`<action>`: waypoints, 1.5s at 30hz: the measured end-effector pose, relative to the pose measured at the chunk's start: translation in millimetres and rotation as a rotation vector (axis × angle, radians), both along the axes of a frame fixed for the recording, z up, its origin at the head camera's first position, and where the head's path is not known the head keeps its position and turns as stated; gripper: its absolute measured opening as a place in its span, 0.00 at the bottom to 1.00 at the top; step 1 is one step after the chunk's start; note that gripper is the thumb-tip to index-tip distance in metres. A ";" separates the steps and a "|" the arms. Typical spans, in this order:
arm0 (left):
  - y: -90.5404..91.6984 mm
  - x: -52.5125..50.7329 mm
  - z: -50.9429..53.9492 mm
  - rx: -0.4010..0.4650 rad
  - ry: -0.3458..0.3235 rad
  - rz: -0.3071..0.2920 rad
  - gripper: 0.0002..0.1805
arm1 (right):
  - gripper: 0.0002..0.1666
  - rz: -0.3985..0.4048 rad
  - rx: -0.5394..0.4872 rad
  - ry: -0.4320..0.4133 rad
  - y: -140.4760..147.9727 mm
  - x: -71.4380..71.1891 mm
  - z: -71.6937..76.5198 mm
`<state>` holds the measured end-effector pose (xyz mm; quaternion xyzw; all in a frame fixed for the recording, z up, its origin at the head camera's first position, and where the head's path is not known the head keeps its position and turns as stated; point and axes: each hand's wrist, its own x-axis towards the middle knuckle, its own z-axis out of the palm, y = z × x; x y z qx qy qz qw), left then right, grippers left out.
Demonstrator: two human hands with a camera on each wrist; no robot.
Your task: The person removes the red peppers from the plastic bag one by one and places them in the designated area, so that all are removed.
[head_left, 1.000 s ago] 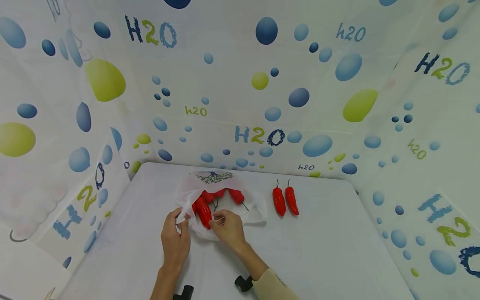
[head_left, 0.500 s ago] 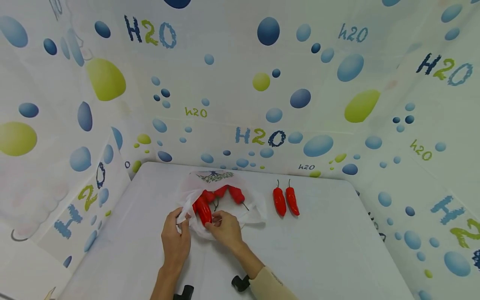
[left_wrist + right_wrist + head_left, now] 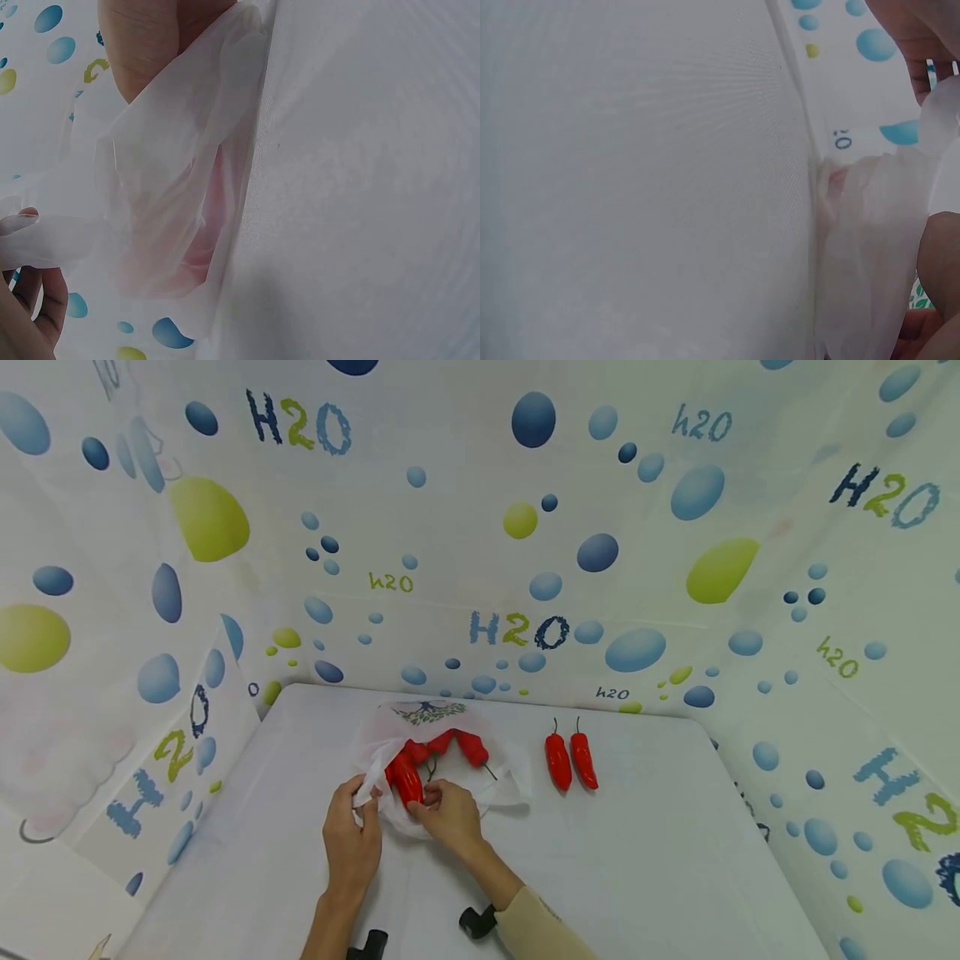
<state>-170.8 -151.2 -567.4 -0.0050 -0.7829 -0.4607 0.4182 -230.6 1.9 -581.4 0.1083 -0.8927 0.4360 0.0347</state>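
In the head view, my left hand [image 3: 352, 839] grips the left edge of a white plastic bag [image 3: 513, 787], with fingers and thumb around the fold. Inside the bag's mouth lies a long red chili pepper [image 3: 407, 775], its tip toward me. My right hand [image 3: 452, 818] pinches that tip between thumb and fingers, whose ends are partly hidden. Deeper in the bag are more red peppers [image 3: 472, 749], some with green stems showing. Both wrist views show the thin bag [image 3: 161, 202] from the side, with red showing faintly through it.
Two red chili peppers, one [image 3: 558, 763] beside the other [image 3: 583, 762], lie on the white table [image 3: 660, 835] right of the bag, stems pointing away. A wall sheet [image 3: 450, 527] with coloured dots and "H2O" lettering surrounds the table.
My right hand has moved slightly left, and its thumb now lies on the pepper's tip. My left hand keeps its grip on the bag's edge.
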 end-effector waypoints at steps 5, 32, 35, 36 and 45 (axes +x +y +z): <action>0.3 0.0 -0.1 0.011 -0.014 -0.003 0.16 | 0.18 0.011 0.025 0.007 0.3 -1.4 0.1; -0.8 -0.1 -2.1 0.006 -0.073 -0.007 0.17 | 0.07 0.016 -0.053 0.009 5.5 1.0 7.2; -0.8 -0.4 -2.1 0.005 -0.056 -0.007 0.17 | 0.07 0.015 -0.070 0.006 7.0 2.1 8.5; -0.7 -0.4 -2.1 0.004 -0.052 -0.006 0.17 | 0.07 0.013 -0.075 0.002 7.6 2.6 9.3; -0.9 0.0 -1.8 0.029 -0.103 -0.021 0.17 | 0.09 0.002 -0.102 0.009 16.0 7.8 14.2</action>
